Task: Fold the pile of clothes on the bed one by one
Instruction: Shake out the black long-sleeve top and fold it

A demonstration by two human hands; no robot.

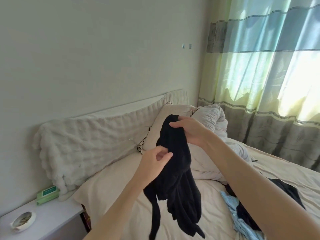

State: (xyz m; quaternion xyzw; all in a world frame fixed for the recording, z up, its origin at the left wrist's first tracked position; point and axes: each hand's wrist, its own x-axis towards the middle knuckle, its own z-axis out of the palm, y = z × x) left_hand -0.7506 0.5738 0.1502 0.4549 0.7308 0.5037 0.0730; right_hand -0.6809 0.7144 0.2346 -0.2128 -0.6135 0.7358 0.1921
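Note:
A black garment (174,172) hangs in the air above the bed (121,196), bunched, with loose ends trailing down. My right hand (188,130) grips its top edge. Lower down, my left hand (154,161) pinches the cloth on its left side. At the lower right, a pile of clothes (242,217) lies on the sheet: a light blue piece and dark pieces, partly hidden behind my right forearm.
A cream pillow (155,129) and a crumpled duvet (213,122) lie at the head of the bed against a fluffy white headboard cover (90,141). A bedside table (43,220) at lower left carries a green packet (47,194) and a small dish (23,221). Curtains (268,75) hang on the right.

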